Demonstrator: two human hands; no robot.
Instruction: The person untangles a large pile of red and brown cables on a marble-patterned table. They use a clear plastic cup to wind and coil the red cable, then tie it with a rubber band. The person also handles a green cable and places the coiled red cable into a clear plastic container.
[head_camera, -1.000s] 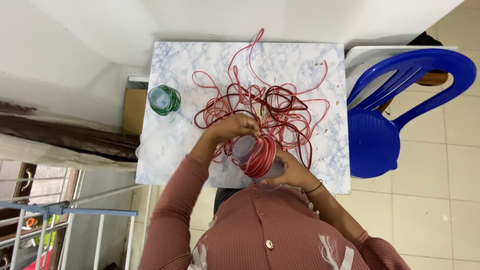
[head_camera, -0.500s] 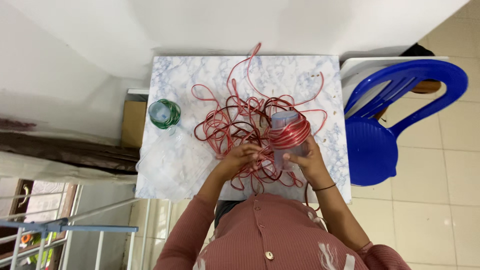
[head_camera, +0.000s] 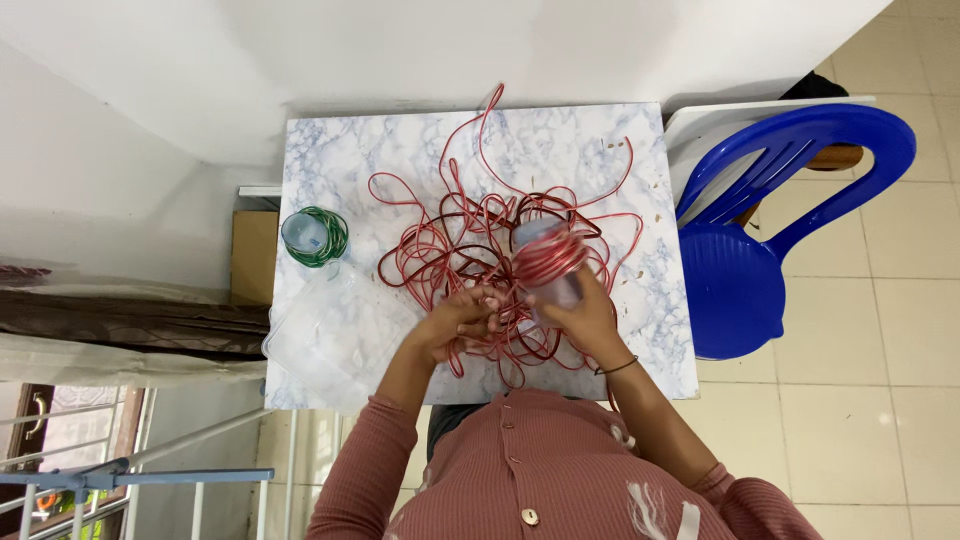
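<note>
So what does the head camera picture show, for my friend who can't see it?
A person's right hand holds a clear cup wrapped with red wire, while the left hand grips the tangled red wire spread over a marble-patterned table. Another cup wound with green wire and a clear plastic tub sit left; a blue chair stands right.

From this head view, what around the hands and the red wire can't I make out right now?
- Right hand: its palm and grip on the cup are hidden behind the hand; the cup and its red coil are motion-blurred.
- Left hand: fingertips buried in the red wire tangle, so which strand they pinch is unclear.
- Wire ends: lost in overlapping loops.
- Clear plastic container: see-through, edges faint against the marble table.
</note>
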